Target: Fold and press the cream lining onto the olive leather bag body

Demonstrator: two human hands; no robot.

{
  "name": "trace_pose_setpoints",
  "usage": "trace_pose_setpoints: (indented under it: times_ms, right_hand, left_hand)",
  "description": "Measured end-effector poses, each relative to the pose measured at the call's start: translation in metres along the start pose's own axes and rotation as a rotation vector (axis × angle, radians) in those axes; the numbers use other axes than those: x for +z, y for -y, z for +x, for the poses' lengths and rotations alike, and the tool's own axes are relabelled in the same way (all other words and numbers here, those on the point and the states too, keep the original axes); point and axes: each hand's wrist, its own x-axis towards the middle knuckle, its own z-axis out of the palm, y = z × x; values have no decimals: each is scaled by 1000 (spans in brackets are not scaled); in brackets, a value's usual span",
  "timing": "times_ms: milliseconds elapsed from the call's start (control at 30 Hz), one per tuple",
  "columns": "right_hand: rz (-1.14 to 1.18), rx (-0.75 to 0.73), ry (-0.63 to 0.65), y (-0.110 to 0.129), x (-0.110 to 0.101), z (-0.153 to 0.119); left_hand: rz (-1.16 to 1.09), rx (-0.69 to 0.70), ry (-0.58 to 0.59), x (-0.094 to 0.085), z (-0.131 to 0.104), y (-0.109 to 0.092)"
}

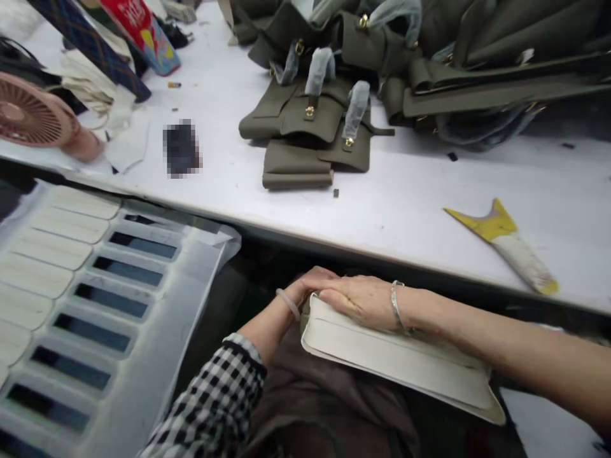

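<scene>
A cream bag piece point(391, 356) with layered long panels and a bit of olive at its left end rests tilted over my lap, below the table edge. My left hand point(312, 283) is at its upper left corner, its fingers partly hidden behind the piece and my other hand. Along the top edge lies my right hand point(365, 302), thumb on the cream side and fingers over the far side, meeting the left one. Both appear closed on the piece; the far side is out of sight.
Olive bags point(305, 121) with wrapped handles crowd the back of the white table point(382, 216). A yellow-ended forked tool point(501, 245) lies at right, a pink fan point(38, 114) at left. Beside my left arm stands a slotted plastic rack point(157, 343) bearing cream strips point(42, 254).
</scene>
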Motion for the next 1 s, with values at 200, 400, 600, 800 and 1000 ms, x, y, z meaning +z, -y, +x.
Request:
trace_pose_setpoints:
  times_ms: [200,400,600,800,1000]
  right_hand:
    - [-43,92,-22,-13,-3,-40]
    - [-101,194,-35,-33,-1,-90]
    - [31,279,-20,-65,1,-137]
    - [40,324,0,-66,-7,-143]
    - [-19,382,-17,-52,-2,-130]
  left_hand:
    - [272,65,-48,-33,-41,-63]
    - [363,249,197,-34,-100,-116]
    - [448,237,242,-26,-100,-125]
    - [486,272,308,-30,-92,-122]
    - [608,319,257,-22,-85,-126]
